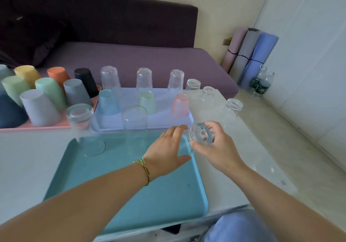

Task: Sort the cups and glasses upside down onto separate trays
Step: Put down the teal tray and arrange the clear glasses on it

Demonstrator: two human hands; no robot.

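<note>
My right hand (217, 148) grips a clear glass (201, 134) bottom-up over the far right corner of the teal tray (149, 195). My left hand (166, 152) touches the same glass from the left, fingers spread. Two clear glasses (86, 129) (134, 129) stand upside down at the teal tray's far edge. The lilac tray (168, 120) behind holds several upturned clear and tinted glasses (108, 102). Coloured plastic cups (40, 108) stand upside down on the pink tray (37, 126) at left. Three clear glasses (233, 107) stand on the table at right.
A purple sofa (140, 60) runs behind the white table (28, 157). Rolled mats (250, 56) lean in the corner with two water bottles (262, 86) on the floor. My knee in blue fabric (239, 226) shows at the bottom right.
</note>
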